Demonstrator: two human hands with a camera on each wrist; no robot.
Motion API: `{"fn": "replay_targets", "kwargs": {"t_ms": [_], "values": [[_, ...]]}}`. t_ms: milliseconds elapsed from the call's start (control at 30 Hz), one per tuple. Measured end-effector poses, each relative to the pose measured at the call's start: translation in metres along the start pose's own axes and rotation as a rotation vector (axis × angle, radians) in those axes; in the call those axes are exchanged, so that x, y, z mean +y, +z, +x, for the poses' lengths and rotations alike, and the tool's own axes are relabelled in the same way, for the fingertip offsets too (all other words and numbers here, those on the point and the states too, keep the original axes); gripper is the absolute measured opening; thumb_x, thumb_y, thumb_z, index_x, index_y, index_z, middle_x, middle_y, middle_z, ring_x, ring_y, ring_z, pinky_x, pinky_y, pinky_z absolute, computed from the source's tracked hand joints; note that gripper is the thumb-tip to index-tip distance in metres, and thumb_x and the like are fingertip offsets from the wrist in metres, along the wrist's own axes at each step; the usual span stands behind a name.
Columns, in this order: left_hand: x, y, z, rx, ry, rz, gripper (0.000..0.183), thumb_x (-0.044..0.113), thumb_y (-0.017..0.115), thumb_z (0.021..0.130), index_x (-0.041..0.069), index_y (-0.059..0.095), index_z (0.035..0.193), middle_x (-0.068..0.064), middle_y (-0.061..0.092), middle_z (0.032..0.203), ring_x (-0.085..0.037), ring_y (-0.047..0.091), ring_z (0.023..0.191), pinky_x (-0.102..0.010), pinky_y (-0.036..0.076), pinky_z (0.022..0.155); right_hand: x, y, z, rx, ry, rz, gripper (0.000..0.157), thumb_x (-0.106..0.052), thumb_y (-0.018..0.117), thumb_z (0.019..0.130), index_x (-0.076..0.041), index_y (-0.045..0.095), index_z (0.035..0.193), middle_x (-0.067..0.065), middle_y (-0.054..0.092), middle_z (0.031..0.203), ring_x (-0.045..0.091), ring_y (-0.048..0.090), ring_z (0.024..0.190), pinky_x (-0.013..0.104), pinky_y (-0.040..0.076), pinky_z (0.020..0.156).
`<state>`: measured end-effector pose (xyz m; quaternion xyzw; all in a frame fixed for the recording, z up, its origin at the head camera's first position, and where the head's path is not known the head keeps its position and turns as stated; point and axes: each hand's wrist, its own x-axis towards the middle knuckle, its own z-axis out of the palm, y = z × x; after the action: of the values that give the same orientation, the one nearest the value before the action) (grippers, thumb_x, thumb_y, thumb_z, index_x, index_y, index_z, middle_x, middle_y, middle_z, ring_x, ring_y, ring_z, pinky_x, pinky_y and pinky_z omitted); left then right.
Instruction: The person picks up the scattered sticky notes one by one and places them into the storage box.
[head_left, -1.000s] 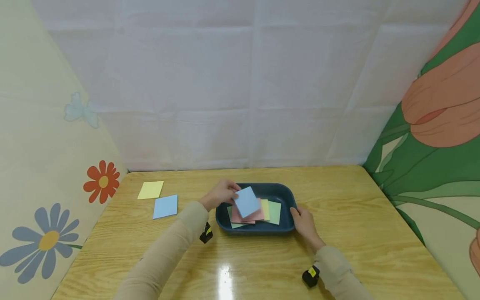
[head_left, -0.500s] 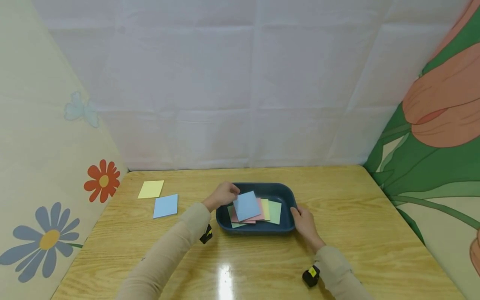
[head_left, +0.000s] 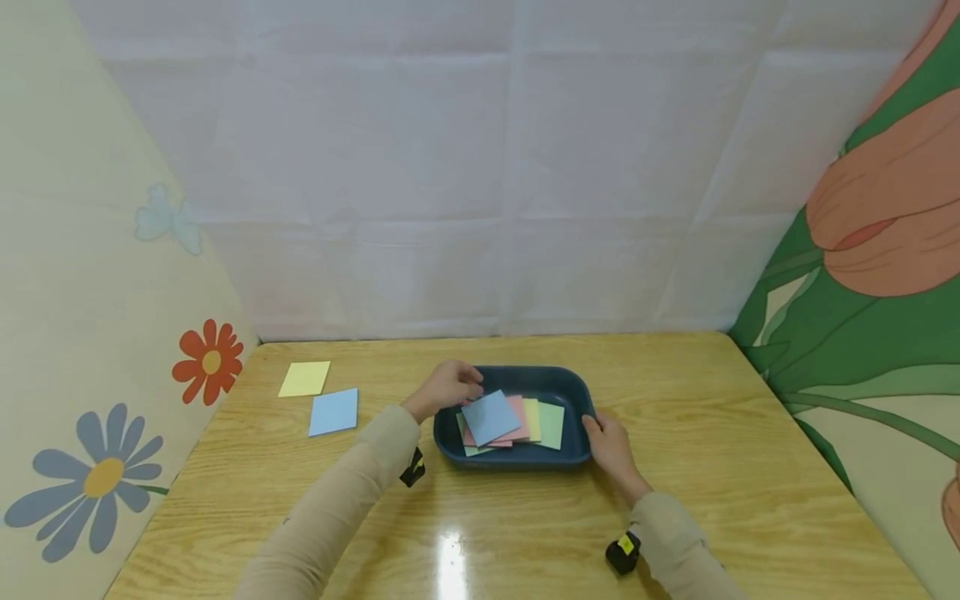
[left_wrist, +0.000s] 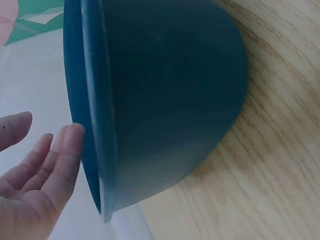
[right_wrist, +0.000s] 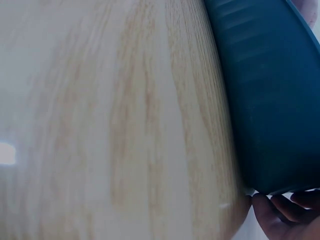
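Observation:
A dark blue tray (head_left: 551,458) sits on the wooden table and contains several square sticky notes. On top of the pile lies a blue sticky note (head_left: 491,418), tilted, over pink notes (head_left: 517,429), a yellow note (head_left: 533,417) and a green note (head_left: 552,425). My left hand (head_left: 448,387) hovers at the tray's left end; in the left wrist view its thumb and fingers (left_wrist: 65,145) stand apart with nothing between them. At the right end my right hand (head_left: 611,446) grips the tray's rim, thumb on top; the right wrist view shows its fingers (right_wrist: 270,215) against the outer wall.
To the left on the table lie a yellow sticky note (head_left: 305,378) and another blue sticky note (head_left: 333,412), nearly touching. A white cloth (head_left: 450,208) hangs behind the table (head_left: 675,392), with flower-patterned panels on both sides.
My left hand has let go of the blue sticky note, which has come down onto the pile and turned a little. The right hand has stayed on the tray.

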<state>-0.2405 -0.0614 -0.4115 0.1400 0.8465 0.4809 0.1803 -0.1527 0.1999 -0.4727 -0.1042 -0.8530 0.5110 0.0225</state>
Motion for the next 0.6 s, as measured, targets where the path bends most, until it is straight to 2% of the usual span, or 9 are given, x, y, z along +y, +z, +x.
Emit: {"fn": "replay_targets", "kwargs": {"t_ms": [233,467,600], "values": [[0.0,-0.001,-0.002,0.035,-0.016,-0.069,0.016,0.003,0.06,0.086,-0.007,0.06,0.098,-0.016,0.063,0.084,-0.03,0.062,0.072,-0.028,0.054,0.055,0.001,0.001,0.001,0.014,-0.009,-0.012,0.033,-0.013,0.039,0.097,0.011,0.058,0.109,0.023,0.062,0.096,0.025,0.058,0.082,0.025,0.047,0.065],[-0.005,-0.008,-0.002,0.1,-0.006,-0.035,0.013,0.006,0.062,0.085,-0.003,0.062,0.094,-0.012,0.061,0.077,-0.014,0.052,0.057,-0.023,0.047,0.048,0.004,0.001,0.003,0.024,-0.022,-0.015,0.033,-0.012,0.04,0.097,0.011,0.059,0.11,0.023,0.062,0.096,0.024,0.058,0.083,0.027,0.048,0.067],[-0.008,-0.013,-0.003,0.107,-0.013,-0.046,0.013,0.007,0.063,0.085,-0.002,0.062,0.094,-0.014,0.061,0.077,-0.015,0.052,0.057,-0.023,0.046,0.047,0.004,0.001,0.003,0.02,-0.016,-0.016,0.033,-0.012,0.039,0.097,0.011,0.059,0.109,0.023,0.062,0.097,0.024,0.058,0.083,0.026,0.048,0.066]]}}
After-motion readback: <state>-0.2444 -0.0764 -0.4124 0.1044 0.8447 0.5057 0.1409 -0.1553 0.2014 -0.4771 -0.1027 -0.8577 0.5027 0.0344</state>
